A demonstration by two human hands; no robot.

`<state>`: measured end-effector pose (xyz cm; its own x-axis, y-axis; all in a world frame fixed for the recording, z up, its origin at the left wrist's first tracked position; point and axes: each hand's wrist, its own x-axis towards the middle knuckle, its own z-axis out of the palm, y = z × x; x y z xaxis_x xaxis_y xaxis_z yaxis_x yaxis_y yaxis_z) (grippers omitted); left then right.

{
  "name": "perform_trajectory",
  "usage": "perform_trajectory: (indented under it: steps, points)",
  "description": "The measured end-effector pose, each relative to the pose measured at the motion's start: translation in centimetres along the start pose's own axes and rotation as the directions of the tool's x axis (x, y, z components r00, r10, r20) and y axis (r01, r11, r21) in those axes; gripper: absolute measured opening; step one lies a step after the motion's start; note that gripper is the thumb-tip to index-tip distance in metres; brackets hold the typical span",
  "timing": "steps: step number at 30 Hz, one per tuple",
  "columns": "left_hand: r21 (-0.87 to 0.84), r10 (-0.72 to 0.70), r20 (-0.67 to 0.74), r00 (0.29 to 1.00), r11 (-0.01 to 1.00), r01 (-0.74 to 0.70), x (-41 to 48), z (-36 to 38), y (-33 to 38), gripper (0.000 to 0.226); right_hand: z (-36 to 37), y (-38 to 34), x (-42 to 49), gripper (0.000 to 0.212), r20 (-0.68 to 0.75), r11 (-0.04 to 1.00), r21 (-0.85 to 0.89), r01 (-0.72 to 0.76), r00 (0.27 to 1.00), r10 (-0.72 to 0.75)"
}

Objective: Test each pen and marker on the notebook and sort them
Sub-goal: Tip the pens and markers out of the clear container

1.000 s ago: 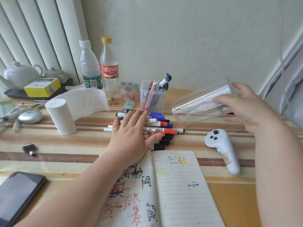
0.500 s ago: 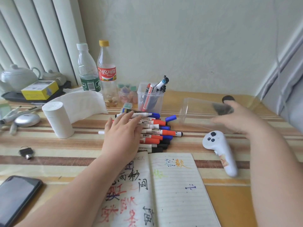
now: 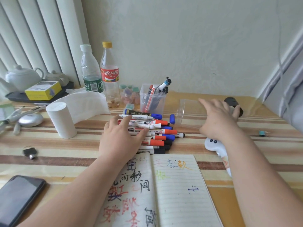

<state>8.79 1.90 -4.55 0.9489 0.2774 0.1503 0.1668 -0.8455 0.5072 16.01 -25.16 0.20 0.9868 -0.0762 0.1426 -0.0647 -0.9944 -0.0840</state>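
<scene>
At far left we note a dark phone and a white paper roll on the striped table. Our left hand lies flat, fingers spread, on the heap of markers, grasping none. Behind it a clear holder contains more pens. The open notebook lies nearest us, pages already scribbled. Our right hand rests open-fingered on a clear cup lying on its side.
</scene>
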Motion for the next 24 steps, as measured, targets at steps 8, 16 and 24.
perform_trajectory:
  steps: [8, 16, 24]
  points:
    - [-0.084, -0.03, -0.012, 0.999, 0.996, 0.029, 0.8, -0.1, -1.0, 0.065, -0.5, 1.8, 0.6, 0.091, -0.142, 0.98, 0.201, -0.015, 0.989, 0.044]
    - [-0.036, 0.015, -0.041, 0.999, 0.999, -0.017, 1.1, 0.0, -1.3, 0.057, 0.1, 3.1, 0.6, 0.113, -0.153, 0.486, 0.874, -0.01, 0.943, 0.295]
    - [0.011, 0.018, -0.009, 1.0, 1.0, -0.018, 0.9, 0.1, -0.8, 0.054, 0.8, 3.5, -0.1, 0.108, -0.031, 0.533, 0.833, -0.145, 0.951, 0.307]
